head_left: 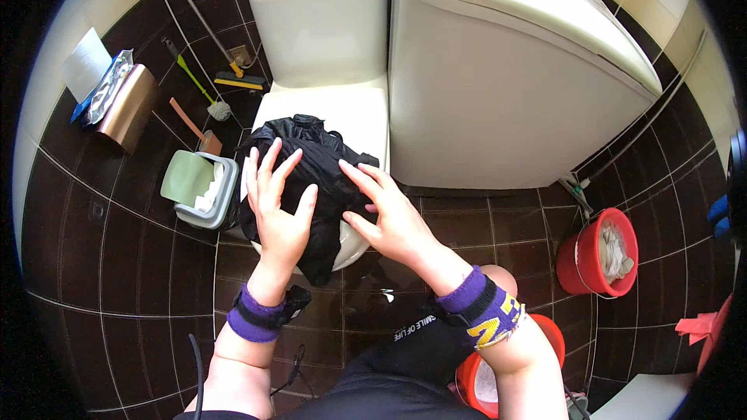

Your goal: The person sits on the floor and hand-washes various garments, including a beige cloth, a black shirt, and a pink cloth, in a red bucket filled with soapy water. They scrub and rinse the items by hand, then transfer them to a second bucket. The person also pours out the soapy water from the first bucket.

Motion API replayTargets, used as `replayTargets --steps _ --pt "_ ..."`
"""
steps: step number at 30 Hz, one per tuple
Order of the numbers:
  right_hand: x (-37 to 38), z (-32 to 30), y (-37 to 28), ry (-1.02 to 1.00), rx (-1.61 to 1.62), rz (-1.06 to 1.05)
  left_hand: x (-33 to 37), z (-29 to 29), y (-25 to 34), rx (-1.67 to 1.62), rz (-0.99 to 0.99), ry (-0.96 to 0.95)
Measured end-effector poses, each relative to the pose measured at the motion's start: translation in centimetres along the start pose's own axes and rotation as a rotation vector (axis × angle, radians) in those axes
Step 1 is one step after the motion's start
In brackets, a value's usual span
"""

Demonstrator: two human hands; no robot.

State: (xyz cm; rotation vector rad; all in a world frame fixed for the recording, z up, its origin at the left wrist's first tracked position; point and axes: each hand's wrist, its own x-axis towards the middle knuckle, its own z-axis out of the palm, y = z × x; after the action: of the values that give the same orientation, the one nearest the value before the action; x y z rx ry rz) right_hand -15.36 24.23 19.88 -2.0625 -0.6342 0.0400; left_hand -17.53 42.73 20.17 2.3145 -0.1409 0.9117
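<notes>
Forearms (243, 375) in purple wristbands (254, 320) carry the left hand (282, 222) and right hand (395, 222), both spread wide, over a black garment (322, 187) on the toilet lid (356, 107) (contact unclear), probably best steadied from both sides against sliding.

a rumpled black garment (327, 179) lies on the white toilet lid (354, 105), one end past its front.

in front of you, the wht toilet lid (354, 105) carries rumpled blk cloth (323, 183), one end hanging past its front edge. your flr (513, 222), dk tile, holds a red bucket (569, 264) to your rt & a lidded bin (204, 215) to your l.
</notes>
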Motion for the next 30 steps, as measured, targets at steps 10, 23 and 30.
replayTargets --steps 10,23,30 --pt "-4.5 -4.6 2.5 0.086 0.148 0.113 -1.2 -0.1 6.6 -0.055 0.128 -0.041" --pt "-34.2 -14.9 14.0 0.889 0.298 0.573 -7.1 14.2 22.0 -1.668 -0.687 -1.066" --pt "-58.6 -8.5 12.0 1.342 0.043 1.091 -19.6 24.6 33.0 -1.425 -0.737 -1.568"
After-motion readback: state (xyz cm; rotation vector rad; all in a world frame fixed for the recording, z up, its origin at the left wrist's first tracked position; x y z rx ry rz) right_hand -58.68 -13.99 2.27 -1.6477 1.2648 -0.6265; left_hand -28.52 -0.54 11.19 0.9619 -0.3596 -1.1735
